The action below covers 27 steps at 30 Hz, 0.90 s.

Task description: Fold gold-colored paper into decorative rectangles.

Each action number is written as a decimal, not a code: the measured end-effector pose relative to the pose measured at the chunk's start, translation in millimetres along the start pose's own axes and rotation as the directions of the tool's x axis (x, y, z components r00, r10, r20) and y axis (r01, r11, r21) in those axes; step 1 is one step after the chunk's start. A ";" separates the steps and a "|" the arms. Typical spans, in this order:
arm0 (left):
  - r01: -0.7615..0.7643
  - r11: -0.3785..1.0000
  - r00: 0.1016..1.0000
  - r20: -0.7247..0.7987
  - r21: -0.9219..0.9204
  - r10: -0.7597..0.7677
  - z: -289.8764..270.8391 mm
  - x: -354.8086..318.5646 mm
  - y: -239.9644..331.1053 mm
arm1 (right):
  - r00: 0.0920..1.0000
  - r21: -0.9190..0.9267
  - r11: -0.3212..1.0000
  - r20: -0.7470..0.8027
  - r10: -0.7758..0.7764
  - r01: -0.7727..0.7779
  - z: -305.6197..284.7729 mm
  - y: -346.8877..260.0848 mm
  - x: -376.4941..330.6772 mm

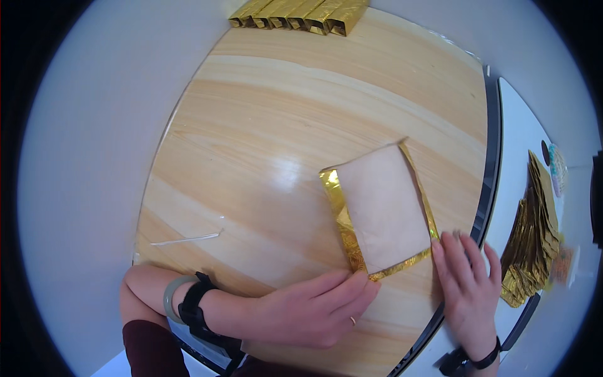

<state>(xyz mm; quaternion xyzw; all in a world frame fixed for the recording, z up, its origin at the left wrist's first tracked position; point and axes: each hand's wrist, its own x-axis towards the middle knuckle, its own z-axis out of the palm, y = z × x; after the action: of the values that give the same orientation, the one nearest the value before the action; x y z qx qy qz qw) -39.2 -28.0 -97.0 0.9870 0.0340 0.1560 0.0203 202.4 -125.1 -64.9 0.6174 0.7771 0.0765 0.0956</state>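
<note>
A sheet of gold foil paper (386, 207) lies on the wooden table, pale side up. Along its left, near and right sides, shiny gold borders are turned in. My left hand (320, 308) pinches the near left corner between thumb and fingers. At the near right corner, my right hand (468, 283) has its thumb and index finger closed on the folded edge, while its other fingers are loosely bent.
Several folded gold foil pieces (298, 16) stand in a row at the table's far edge. A thin white strip (185, 239) lies at the left of the table (251, 125). On the white surface at the right sits a fanned stack of gold foil papers (531, 239).
</note>
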 end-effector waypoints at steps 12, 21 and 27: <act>0.050 0.953 0.994 -0.076 -0.300 -0.076 7.1 3.1 0.2 | 0.950 0.475 0.851 -0.302 -0.082 0.224 4.5 -17.6 3.1; -0.007 0.893 0.997 -0.066 -0.451 -0.025 13.8 -6.2 3.0 | 0.942 0.487 0.827 -0.306 -0.139 0.281 12.5 -25.2 10.4; 0.164 0.893 0.985 0.017 -0.419 -0.173 -31.8 2.7 -25.6 | 0.912 0.331 0.894 -0.372 -0.171 0.303 8.7 -23.3 7.1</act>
<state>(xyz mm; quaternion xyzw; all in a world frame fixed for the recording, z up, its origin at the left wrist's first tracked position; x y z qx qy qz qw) -48.0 -1.4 -67.3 0.9512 0.0853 0.1674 0.2446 181.0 -123.4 -79.2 0.5011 0.8521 0.0147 -0.1503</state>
